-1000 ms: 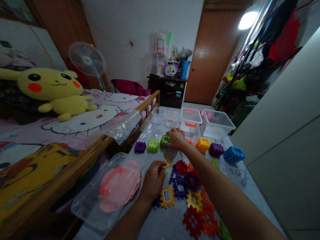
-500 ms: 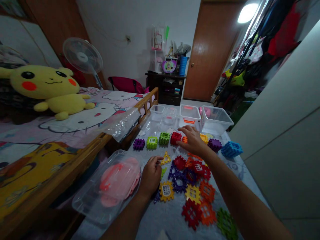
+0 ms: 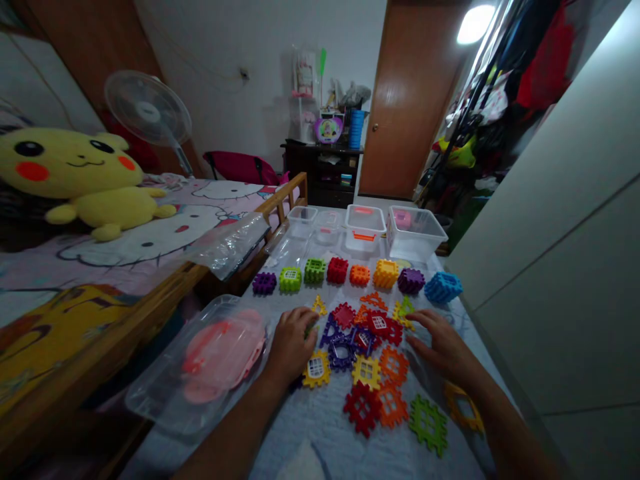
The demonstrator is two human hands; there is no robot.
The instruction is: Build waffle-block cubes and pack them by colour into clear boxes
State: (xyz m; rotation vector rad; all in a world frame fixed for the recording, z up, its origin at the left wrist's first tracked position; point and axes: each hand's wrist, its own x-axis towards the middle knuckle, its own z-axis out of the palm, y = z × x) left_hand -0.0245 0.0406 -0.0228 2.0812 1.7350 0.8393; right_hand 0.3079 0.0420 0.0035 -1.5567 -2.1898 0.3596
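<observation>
Edges suit pinching: our right hand (image 3: 443, 343) is open by the yellow piece (image 3: 398, 313), our left hand (image 3: 293, 347) curled, grip unclear.

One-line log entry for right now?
left hand: at loose pieces | right hand: beside pile | block stacks: in a row

No readable lettering, numbers, brands or signs on anything in view.

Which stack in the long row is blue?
The stack at the right end, just past a purple stack. It's the only blue one in the row.
</observation>
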